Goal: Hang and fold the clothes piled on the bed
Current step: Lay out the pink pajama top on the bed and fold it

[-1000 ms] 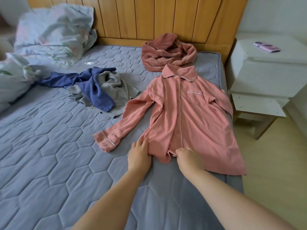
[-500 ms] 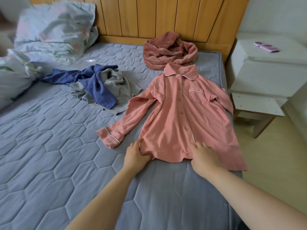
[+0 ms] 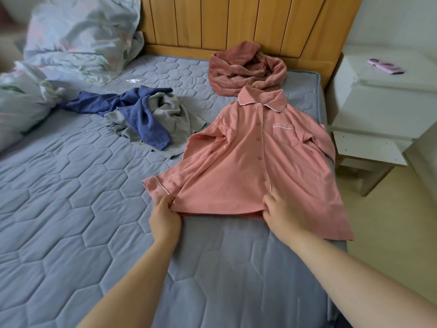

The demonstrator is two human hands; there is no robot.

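A pink button-up pajama shirt [image 3: 250, 166] lies front-up on the right half of the blue quilted bed [image 3: 71, 209], collar toward the headboard. My left hand [image 3: 164, 216] pinches the hem at its left corner, beside the left sleeve's cuff. At the hem near the button placket, my right hand [image 3: 277, 213] grips the fabric. The hem between them is stretched straight. A rumpled dusty-pink garment [image 3: 246, 69] sits above the collar. A blue garment [image 3: 139, 114] lies tangled over a grey one [image 3: 175, 117] at mid-bed.
Floral pillows and bedding [image 3: 78, 36] are heaped at the back left against the wooden headboard [image 3: 236, 20]. A white nightstand [image 3: 378, 100] with a pink phone [image 3: 385, 66] stands right of the bed. The shirt's right side reaches the mattress edge.
Both hands went from pressing the lower shirt to gripping its hem. The left front panel, bunched a second ago, is now pulled flat and the hem is straight.
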